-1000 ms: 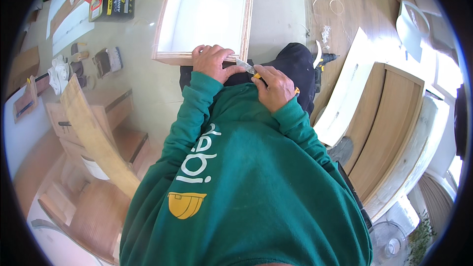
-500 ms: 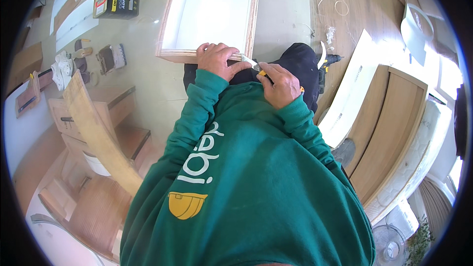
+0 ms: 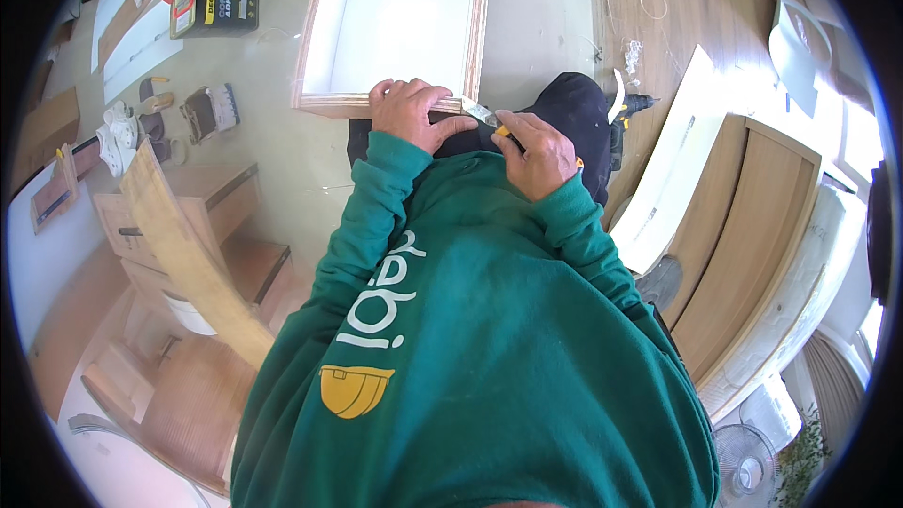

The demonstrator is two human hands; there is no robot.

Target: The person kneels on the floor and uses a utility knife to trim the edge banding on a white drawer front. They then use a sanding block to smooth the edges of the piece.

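A wooden box [image 3: 331, 105] with a white lining and bare layered edges lies in front of me. My left hand [image 3: 406, 116] is closed over its near wall, fingers across the top edge and thumb stretched toward the right corner. In my right hand [image 3: 543, 160] is a utility knife [image 3: 483, 114] with a yellow handle, mostly covered by the fingers. Its blade points up and left and meets the box's near right corner. Whether the tip cuts into anything there is too small to tell.
A dark adhesive tin [image 3: 229, 2] stands at the far left, with shoes [image 3: 120, 136] nearer. A curved board [image 3: 174, 235] leans by wooden drawers [image 3: 212, 193]. To my right are a power drill [image 3: 635, 105], a long white panel [image 3: 670, 169] and a wooden cabinet [image 3: 752, 226].
The knife and my right hand have shifted slightly at the box corner, and more of the blade shows. My left hand keeps its hold. The whole view has moved a little.
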